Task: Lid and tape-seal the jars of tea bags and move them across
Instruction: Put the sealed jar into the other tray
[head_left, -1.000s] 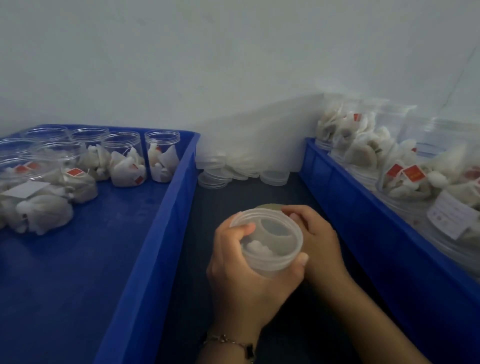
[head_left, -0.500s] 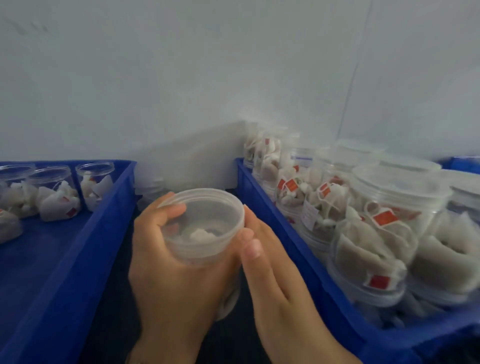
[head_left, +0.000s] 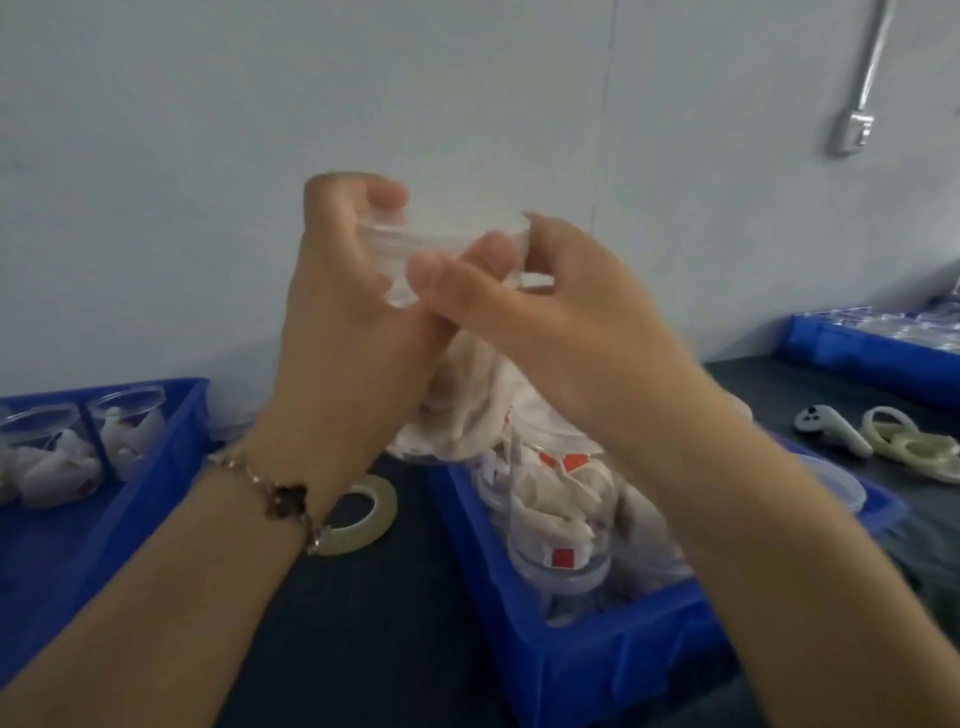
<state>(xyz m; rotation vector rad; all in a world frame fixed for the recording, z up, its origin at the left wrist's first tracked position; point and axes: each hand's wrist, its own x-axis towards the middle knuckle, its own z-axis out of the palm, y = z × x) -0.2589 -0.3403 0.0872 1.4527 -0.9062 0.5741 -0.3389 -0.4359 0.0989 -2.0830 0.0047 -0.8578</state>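
Both hands hold one clear plastic jar (head_left: 400, 249) up in front of the wall, above the trays. My left hand (head_left: 353, 312) grips its left side with curled fingers; my right hand (head_left: 545, 306) grips its right side, thumb across the front. The jar is blurred and largely hidden by fingers, so its contents cannot be made out. A roll of clear tape (head_left: 358, 514) lies flat on the dark table, partly behind my left wrist. Jars of tea bags with red tags (head_left: 561, 525) fill the blue tray (head_left: 597, 654) on the right. Open jars of tea bags (head_left: 47, 457) stand in the blue tray (head_left: 145, 509) on the left.
More tape rolls (head_left: 914, 452) and a white handheld controller (head_left: 831, 428) lie on the table at right. Another blue tray (head_left: 872, 358) with clear plastic items stands at the far right. A metal conduit (head_left: 862, 88) runs down the wall.
Both hands have lifted the jar from just above the table to well above the trays. The view has swung right, revealing the tape rolls, controller and far tray.
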